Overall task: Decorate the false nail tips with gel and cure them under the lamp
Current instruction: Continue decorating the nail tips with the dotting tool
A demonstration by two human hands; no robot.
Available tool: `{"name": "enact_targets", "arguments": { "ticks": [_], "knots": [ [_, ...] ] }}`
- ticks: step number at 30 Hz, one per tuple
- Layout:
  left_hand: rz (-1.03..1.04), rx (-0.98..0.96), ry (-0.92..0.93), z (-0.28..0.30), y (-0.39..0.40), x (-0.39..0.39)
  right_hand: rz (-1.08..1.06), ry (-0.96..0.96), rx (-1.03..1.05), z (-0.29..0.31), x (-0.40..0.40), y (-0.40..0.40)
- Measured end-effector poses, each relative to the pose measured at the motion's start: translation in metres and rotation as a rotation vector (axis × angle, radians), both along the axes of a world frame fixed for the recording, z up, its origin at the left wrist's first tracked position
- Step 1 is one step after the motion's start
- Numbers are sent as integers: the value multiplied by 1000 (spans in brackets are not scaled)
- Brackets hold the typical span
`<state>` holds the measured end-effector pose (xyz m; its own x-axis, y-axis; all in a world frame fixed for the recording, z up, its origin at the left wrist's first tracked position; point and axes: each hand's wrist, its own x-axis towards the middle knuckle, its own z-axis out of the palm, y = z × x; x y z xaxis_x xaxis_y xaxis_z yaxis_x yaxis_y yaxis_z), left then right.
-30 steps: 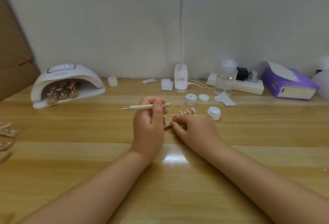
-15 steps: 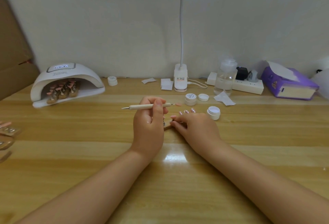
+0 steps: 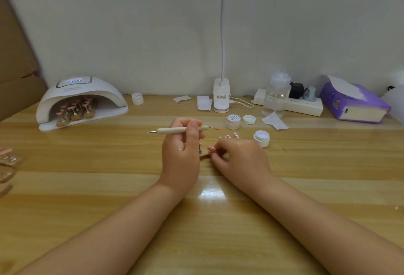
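My left hand [image 3: 182, 150] grips a pale wooden dotting tool [image 3: 179, 130] held level, its tip pointing right toward a loose pink nail tip [image 3: 218, 128] on the table. My right hand [image 3: 240, 157] pinches a pink nail tip [image 3: 211, 149] on a small stand [image 3: 203, 154] between both hands; the stand is mostly hidden. The white curing lamp [image 3: 80, 99] at the back left holds several pink tips on stands [image 3: 75, 109]. An open gel jar [image 3: 261, 138] sits right of my right hand, a closed one [image 3: 233, 121] behind it.
A loose lid [image 3: 249, 119], a clear bottle [image 3: 276, 95], a power strip [image 3: 303, 105], a purple tissue pack [image 3: 354, 105] and the desk lamp base [image 3: 221, 98] line the back. More nail stands [image 3: 8, 161] lie at the left edge. Another jar [image 3: 137, 98] stands near the curing lamp.
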<state>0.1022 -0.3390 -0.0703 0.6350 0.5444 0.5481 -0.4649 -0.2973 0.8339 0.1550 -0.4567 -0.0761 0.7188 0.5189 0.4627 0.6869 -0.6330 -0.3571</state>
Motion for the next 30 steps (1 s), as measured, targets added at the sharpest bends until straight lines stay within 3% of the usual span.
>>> {"name": "enact_targets", "arguments": {
  "ticks": [5,14,30],
  "knots": [
    [6,13,2,-1,0,1,-40,-8,35,0,2,0],
    [0,15,16,-1,2,1,-7,202,379,3,11,-15],
    [-59,173,50,-1,-5,-4,139,251,501,0,14,-18]
  ]
}}
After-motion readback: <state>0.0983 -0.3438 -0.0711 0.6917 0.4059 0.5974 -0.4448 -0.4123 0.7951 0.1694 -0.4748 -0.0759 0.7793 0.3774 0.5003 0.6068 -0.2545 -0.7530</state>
